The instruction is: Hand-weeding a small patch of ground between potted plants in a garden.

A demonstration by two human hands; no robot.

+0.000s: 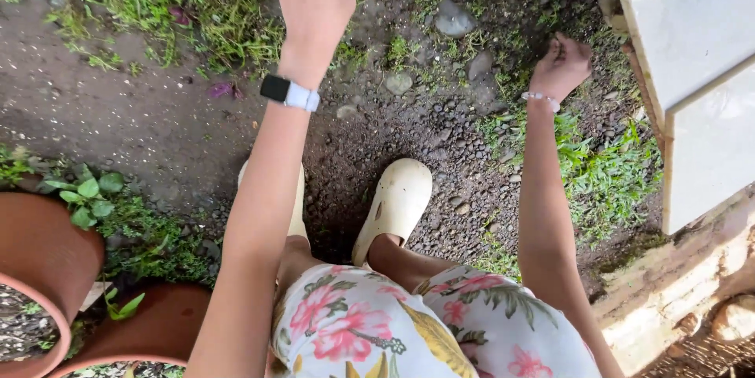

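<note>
Above two pale shoes (393, 203), left hand (313, 0) spread, right hand (560, 67) fisted.

Left hand (313, 0): fingertips cut off by top edge. Right hand (560, 66): curled fingers hide any contents. Two terracotta clay pots (47, 260) cropped at lower-left corner. Pale tiled slab (692, 40) cropped at right.
</note>
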